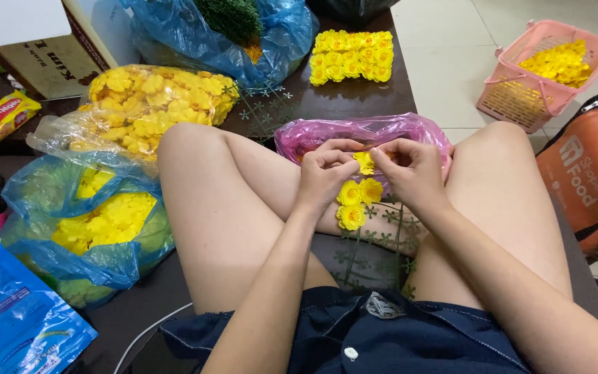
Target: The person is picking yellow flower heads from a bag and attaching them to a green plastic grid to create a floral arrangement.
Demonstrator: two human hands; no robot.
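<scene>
Your left hand (323,172) and right hand (410,168) meet over your lap, fingers curled in, both pinching one yellow plastic flower (364,163) between the fingertips. That flower sits at the top of a short row on a green lattice strip (382,239). Three more yellow flowers (356,201) are already seated below it, so four in the row counted. The strip's long axis runs from your hands back toward your body, slightly angled, lying across your crossed legs. The strip is thin, with star-shaped green nodes, bare on the near end. Flowers are flat, round-petalled, glossy.

Just behind your hands lies a crinkled pink plastic bag (361,135), translucent, on the dark desk (354,100). Further back is a rectangular block of yellow flowers (353,57) already packed on a lattice.

To your left: a clear bag (143,104) full of loose yellow flowers, and a blue bag (81,228) holding more yellow flowers and green pieces. A second blue bag (243,34) at the top holds dark green foliage. A blue printed packet (8,318) lies at the lower left corner.

On the tiled floor to your right are one pink slatted basket (541,76) with yellow flowers inside and one orange fabric bag (586,180).
</scene>
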